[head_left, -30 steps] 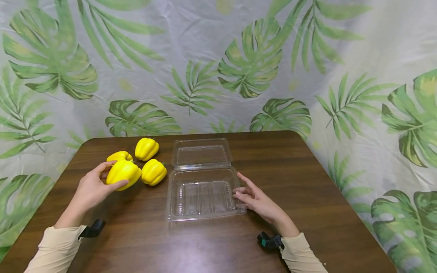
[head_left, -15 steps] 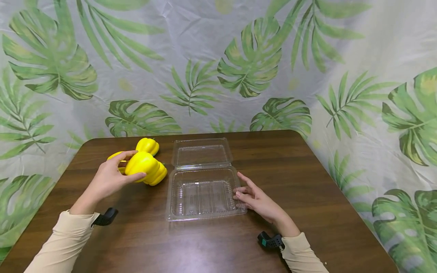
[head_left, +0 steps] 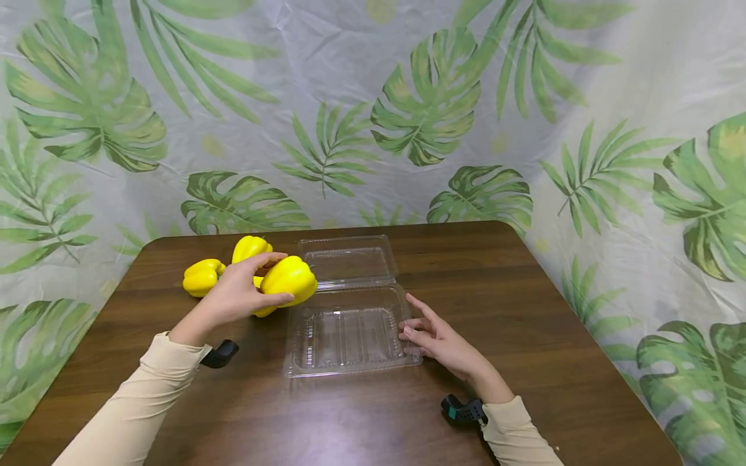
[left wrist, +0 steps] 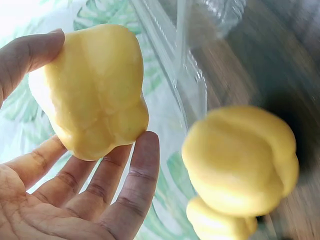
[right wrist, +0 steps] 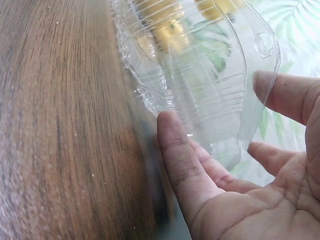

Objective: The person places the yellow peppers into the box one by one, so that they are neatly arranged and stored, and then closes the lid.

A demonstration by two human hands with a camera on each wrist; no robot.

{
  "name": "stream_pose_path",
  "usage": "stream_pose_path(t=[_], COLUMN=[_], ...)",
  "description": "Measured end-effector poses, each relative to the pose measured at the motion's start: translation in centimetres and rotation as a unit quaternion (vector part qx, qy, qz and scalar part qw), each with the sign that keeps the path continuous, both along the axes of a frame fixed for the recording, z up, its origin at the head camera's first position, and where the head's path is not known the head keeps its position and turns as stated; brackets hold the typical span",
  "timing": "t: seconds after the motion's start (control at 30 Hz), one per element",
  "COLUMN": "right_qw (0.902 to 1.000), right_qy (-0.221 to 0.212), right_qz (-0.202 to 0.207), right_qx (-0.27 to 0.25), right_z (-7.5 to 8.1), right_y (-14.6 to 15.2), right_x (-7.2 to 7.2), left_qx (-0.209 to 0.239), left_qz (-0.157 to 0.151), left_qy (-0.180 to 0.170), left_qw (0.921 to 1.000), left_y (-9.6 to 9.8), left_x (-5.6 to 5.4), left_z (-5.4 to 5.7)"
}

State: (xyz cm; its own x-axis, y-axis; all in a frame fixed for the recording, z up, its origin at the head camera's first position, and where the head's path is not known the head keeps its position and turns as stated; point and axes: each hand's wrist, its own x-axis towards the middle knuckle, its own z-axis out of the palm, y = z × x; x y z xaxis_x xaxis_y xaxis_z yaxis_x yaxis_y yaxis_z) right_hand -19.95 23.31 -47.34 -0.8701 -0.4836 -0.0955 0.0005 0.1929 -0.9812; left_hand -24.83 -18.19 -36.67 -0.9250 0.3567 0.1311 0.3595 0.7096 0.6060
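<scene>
My left hand [head_left: 236, 292] holds a yellow bell pepper [head_left: 291, 279] between thumb and fingers, above the left edge of a clear plastic clamshell container [head_left: 350, 336]. In the left wrist view, this pepper [left wrist: 97, 90] sits between the thumb and the fingertips. My right hand [head_left: 440, 340] is at the container's right side, its fingers fairly straight and touching the wall and rim. The right wrist view shows the hand [right wrist: 250, 195] against the clear wall [right wrist: 215, 100]. Other yellow peppers rest on the left of the table: one at the left [head_left: 201, 277], one behind [head_left: 250, 247], one partly hidden behind the left hand.
The container's lid [head_left: 346, 259] lies folded back behind its base. All of it stands on a dark brown wooden table [head_left: 495, 291]. A leaf-patterned curtain [head_left: 350, 77] hangs behind the table. Each wrist wears a black strap mount [head_left: 220, 354].
My left hand has carried its pepper rightward, from beside the other peppers to the container's left edge. The left pepper is now uncovered. My right hand has stayed in place.
</scene>
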Motion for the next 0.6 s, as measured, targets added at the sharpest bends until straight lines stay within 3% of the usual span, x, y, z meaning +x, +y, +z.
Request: stream_pose_path(t=[0.3,0.6], right_qw=[0.9999,0.9999], right_qy=[0.004,0.003], right_qz=[-0.005,-0.001], right_qx=[0.013,0.010], right_z=[0.2,0.1], right_y=[0.5,0.0], right_x=[0.4,0.0], left_qx=[0.014,0.007], left_qz=[-0.063,-0.098], left_qy=[0.004,-0.002], left_qw=[0.9979,0.9951], left_y=[4.4,7.1], left_x=[-0.8,-1.3], left_z=[-0.4,-1.6])
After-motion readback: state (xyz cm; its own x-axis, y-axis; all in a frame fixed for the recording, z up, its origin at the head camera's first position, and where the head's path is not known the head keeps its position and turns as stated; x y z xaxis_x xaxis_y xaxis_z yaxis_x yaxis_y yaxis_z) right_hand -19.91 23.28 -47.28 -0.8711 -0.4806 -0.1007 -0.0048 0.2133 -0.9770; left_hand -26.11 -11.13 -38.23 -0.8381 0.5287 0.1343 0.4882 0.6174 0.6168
